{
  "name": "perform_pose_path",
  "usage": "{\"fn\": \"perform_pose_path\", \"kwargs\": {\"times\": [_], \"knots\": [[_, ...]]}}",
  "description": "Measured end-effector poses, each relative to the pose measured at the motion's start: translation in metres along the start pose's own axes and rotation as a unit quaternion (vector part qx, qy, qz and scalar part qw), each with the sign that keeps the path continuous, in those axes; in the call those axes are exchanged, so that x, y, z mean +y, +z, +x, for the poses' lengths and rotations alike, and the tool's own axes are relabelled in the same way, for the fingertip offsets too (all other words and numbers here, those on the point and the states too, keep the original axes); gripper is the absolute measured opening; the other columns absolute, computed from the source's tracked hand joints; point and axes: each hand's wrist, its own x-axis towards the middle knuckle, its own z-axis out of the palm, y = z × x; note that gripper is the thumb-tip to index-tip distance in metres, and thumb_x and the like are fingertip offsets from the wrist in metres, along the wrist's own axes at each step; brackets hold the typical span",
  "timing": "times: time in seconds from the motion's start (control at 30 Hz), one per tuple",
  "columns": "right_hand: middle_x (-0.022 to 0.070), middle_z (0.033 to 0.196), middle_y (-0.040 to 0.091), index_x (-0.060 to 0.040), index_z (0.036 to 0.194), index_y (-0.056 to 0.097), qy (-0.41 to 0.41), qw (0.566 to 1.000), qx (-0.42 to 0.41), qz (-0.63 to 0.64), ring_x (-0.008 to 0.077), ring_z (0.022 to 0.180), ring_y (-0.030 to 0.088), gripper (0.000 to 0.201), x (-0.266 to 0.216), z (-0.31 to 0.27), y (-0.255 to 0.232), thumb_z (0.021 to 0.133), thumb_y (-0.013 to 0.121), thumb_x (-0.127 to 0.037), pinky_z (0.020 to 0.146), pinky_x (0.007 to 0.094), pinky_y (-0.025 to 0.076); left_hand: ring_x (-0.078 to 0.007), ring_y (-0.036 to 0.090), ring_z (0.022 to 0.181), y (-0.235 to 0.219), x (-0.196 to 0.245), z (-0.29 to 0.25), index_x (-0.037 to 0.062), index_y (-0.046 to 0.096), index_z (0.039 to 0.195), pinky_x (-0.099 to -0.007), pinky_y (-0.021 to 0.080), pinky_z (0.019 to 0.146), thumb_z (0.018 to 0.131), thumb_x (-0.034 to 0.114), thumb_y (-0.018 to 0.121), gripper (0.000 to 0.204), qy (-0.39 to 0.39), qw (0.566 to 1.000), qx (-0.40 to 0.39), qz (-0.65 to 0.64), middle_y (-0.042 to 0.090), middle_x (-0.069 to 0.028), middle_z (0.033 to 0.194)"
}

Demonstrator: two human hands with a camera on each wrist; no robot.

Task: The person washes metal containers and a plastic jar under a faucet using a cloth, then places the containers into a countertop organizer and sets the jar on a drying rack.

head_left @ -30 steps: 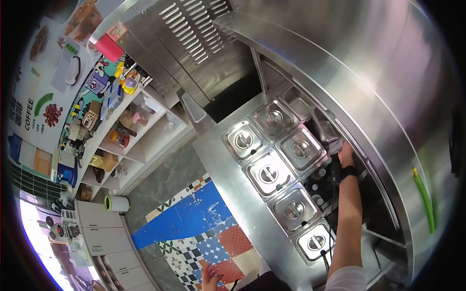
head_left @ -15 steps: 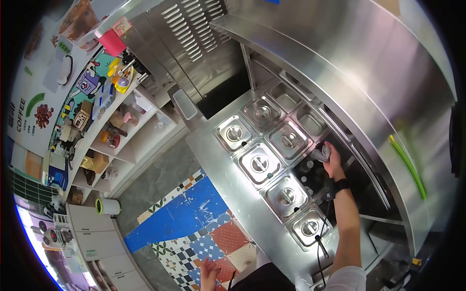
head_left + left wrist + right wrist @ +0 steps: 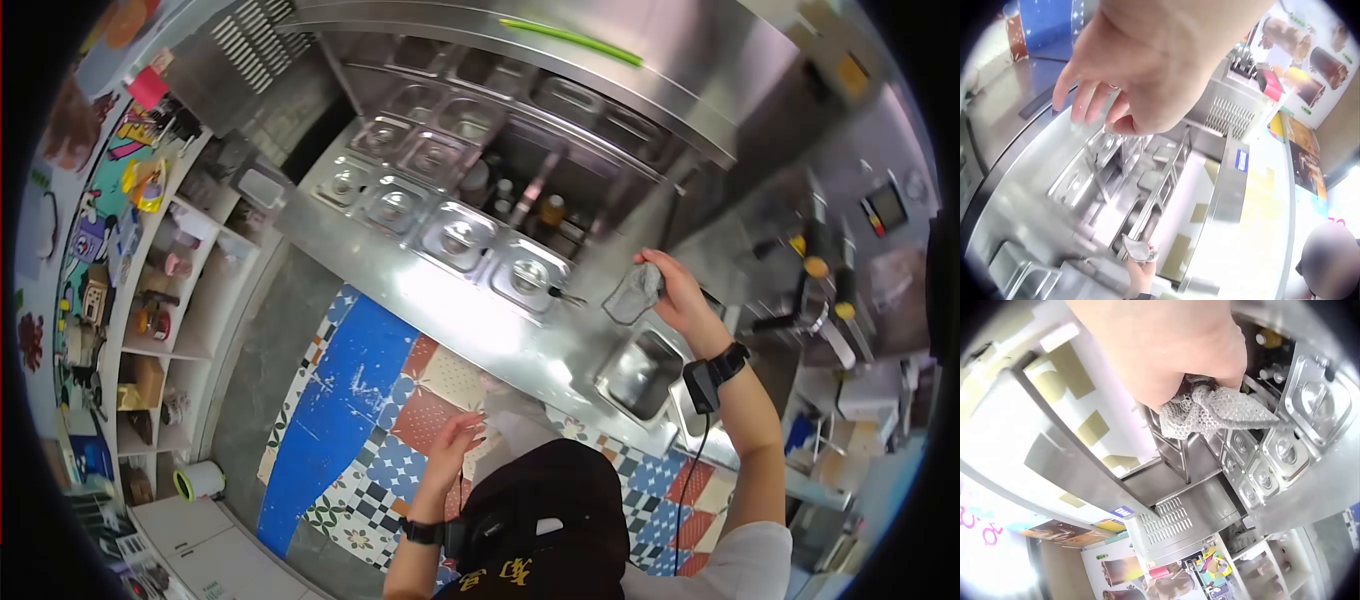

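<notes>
A crumpled grey mesh-like cloth [image 3: 632, 294] is in my right hand [image 3: 680, 295], gripped between thumb and curled fingers, over the steel counter just behind a small sunken basin [image 3: 640, 375]. Close up in the right wrist view, the cloth [image 3: 1229, 414] hangs out past the fingers. My left hand [image 3: 452, 450] holds nothing and hovers before the counter's front edge, its fingers loosely bent. The left wrist view shows that hand [image 3: 1141, 69] from the back, with its fingers hanging down.
Steel pans with lids [image 3: 458, 238] line the counter to the left. Behind them lies a dark recessed well with bottles [image 3: 551, 210]. A steel shelf [image 3: 690, 95] carrying a green strip [image 3: 572, 40] overhangs the back. Black-handled tools [image 3: 815, 250] stand at right.
The head view has turned toward the right. My right hand has come out of the recessed well with the cloth and moved right, near the basin. The left hand is still without anything.
</notes>
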Motion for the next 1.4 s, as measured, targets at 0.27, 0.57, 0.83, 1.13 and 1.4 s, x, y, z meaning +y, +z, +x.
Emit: {"fn": "perform_pose_path", "kwargs": {"times": [0.27, 0.57, 0.83, 1.13, 1.4], "knots": [[0.0023, 0.086, 0.059, -0.0064, 0.094, 0.059, -0.079, 0.973, 0.209, 0.064, 0.0142, 0.081, 0.055, 0.013, 0.008, -0.196, -0.220, 0.084, 0.057, -0.014, 0.071, 0.0289, 0.045, -0.0149, 0.056, 0.092, 0.141, -0.086, 0.008, 0.0067, 0.050, 0.115, -0.0291, 0.048, 0.079, 0.088, 0.021, 0.052, 0.030, -0.079, 0.958, -0.213, 0.174, 0.057, -0.0062, 0.105], [0.0045, 0.085, 0.059, -0.0058, 0.091, 0.059, -0.062, 0.940, 0.300, 0.152, 0.0166, 0.080, 0.055, 0.012, 0.062, -0.235, -0.472, 0.080, 0.055, -0.007, 0.074, 0.0313, 0.046, -0.0123, 0.057, 0.077, 0.324, -0.178, 0.032, 0.0016, 0.052, 0.106, -0.0269, 0.050, 0.065, 0.088, 0.034, 0.053, 0.037, -0.145, 0.934, -0.208, 0.253, 0.061, -0.0065, 0.092], [0.0061, 0.097, 0.060, -0.0051, 0.101, 0.058, -0.015, 0.994, 0.056, -0.090, 0.0178, 0.091, 0.055, 0.027, 0.040, -0.209, -0.526, 0.078, 0.043, -0.003, 0.080, 0.0281, 0.042, -0.0169, 0.060, 0.081, 0.412, -0.219, 0.039, -0.0025, 0.054, 0.105, -0.0306, 0.046, 0.072, 0.088, 0.020, 0.050, 0.029, 0.074, 0.922, 0.017, 0.379, 0.064, -0.0132, 0.090], [0.0077, 0.081, 0.064, 0.0012, 0.096, 0.062, 0.048, 0.912, -0.085, -0.399, 0.0160, 0.074, 0.059, 0.028, 0.042, -0.203, -0.505, 0.079, 0.060, -0.022, 0.068, 0.0291, 0.046, -0.0179, 0.059, 0.069, 0.499, -0.159, -0.009, -0.0017, 0.053, 0.095, -0.0297, 0.046, 0.065, 0.090, 0.018, 0.047, 0.021, 0.157, 0.925, -0.028, 0.344, 0.062, -0.0108, 0.076], [0.0032, 0.087, 0.058, -0.0024, 0.099, 0.054, 0.030, 0.994, -0.015, 0.108, 0.0128, 0.083, 0.057, 0.030, 0.070, -0.254, -0.564, 0.070, 0.053, 0.002, 0.077, 0.0288, 0.047, -0.0173, 0.052, 0.062, 0.288, -0.196, 0.043, -0.0016, 0.047, 0.086, -0.0304, 0.045, 0.057, 0.083, 0.034, 0.061, 0.039, 0.123, 0.880, 0.421, 0.185, 0.051, -0.0088, 0.072]]}}
